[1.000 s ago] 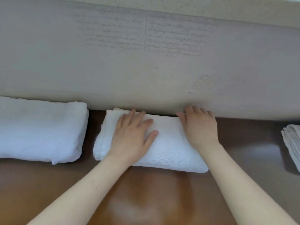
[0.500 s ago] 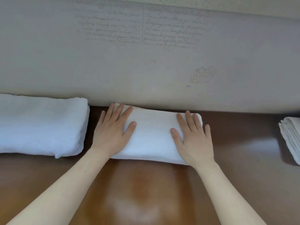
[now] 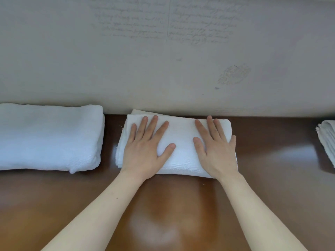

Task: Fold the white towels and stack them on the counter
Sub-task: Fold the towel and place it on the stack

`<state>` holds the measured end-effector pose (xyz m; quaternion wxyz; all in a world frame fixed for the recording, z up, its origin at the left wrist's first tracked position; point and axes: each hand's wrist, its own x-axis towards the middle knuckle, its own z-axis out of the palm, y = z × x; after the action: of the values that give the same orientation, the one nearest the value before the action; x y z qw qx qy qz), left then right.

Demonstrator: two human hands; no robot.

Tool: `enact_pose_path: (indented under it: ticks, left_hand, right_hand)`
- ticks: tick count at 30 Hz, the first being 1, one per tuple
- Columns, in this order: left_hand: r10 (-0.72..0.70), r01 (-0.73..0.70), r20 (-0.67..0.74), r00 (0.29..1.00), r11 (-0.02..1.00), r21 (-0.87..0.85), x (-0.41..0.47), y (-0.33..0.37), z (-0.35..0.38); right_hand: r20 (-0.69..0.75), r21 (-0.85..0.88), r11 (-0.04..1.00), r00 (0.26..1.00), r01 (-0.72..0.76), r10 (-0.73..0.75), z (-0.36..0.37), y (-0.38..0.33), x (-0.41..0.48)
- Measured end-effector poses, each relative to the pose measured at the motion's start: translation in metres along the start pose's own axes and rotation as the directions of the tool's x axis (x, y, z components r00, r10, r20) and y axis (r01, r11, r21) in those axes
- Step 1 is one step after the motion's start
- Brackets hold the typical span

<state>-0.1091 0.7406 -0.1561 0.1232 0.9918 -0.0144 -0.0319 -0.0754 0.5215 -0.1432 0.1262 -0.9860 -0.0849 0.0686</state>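
From the head camera, looking down: both hands are on the small folded white towel (image 3: 181,140), which lies at the back edge of the brown counter (image 3: 172,205), right up against the wall (image 3: 163,73). The left hand (image 3: 145,153) lies flat on the towel's left half, fingers straight and fanned out, thumb angled toward the middle. It grips nothing and only presses down. The right hand (image 3: 215,154) does likewise on the right half, palm down and fingers spread, with the little finger reaching past the towel's right end. A strip of bare towel shows between the two thumbs. At the towel's back left corner, a lower layer pokes out against the wall.

Around it, a bigger folded towel (image 3: 49,136) sits toward the counter's left end, also at the back edge, just beside the small one with a narrow gap of wood between them. At the counter's far right, well apart, is a stack of folded cloths (image 3: 328,140), cut off by the frame. Only its layered edges show.

The wall is pale, with faint lines of script (image 3: 163,24) high up and a scuffed patch (image 3: 233,75) lower right. The counter's glossy front part shows a soft reflection between the forearms.
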Motion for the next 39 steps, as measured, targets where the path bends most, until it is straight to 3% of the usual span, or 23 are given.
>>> enact_pose_path:
  ticks: [2,6,12,16,19,26,34,39]
  left_hand:
    - [-0.064,0.064,-0.002,0.998,0.997,-0.038,-0.002,-0.017,-0.001]
    - [-0.215,0.214,0.031,0.976,0.934,-0.284,-0.005,-0.039,-0.003]
    - [-0.349,0.22,-0.019,0.937,0.633,-0.743,-0.003,-0.053,-0.006]
    - [-0.425,0.308,0.085,0.901,0.49,-0.816,0.006,-0.054,-0.012]
    - [-0.506,0.39,0.157,0.848,0.396,-0.831,0.011,-0.049,-0.012]
    - [-0.588,0.611,0.298,0.752,0.451,-0.651,0.016,-0.035,-0.017]
    - [-0.612,0.607,0.248,0.751,0.491,-0.625,-0.007,-0.018,-0.031]
    - [-0.589,0.584,0.271,0.762,0.442,-0.681,-0.029,-0.008,-0.051]
  right_hand:
    - [-0.005,0.062,0.998,0.999,-0.034,0.034,0.0,0.0,0.001]
    - [-0.05,0.218,0.963,0.983,-0.16,0.175,-0.007,0.0,0.005]
    - [-0.053,0.351,0.831,0.877,-0.431,0.477,-0.015,-0.005,0.009]
    - [0.037,0.309,0.769,0.815,-0.56,0.578,-0.021,-0.003,0.016]
    - [0.055,0.291,0.763,0.807,-0.577,0.589,-0.021,-0.004,0.018]
    - [0.074,0.36,0.754,0.823,-0.549,0.563,-0.019,0.006,0.011]
    - [0.068,0.424,0.774,0.868,-0.471,0.492,-0.031,0.011,-0.002]
    - [0.072,0.457,0.792,0.904,-0.405,0.421,-0.051,0.006,-0.017]
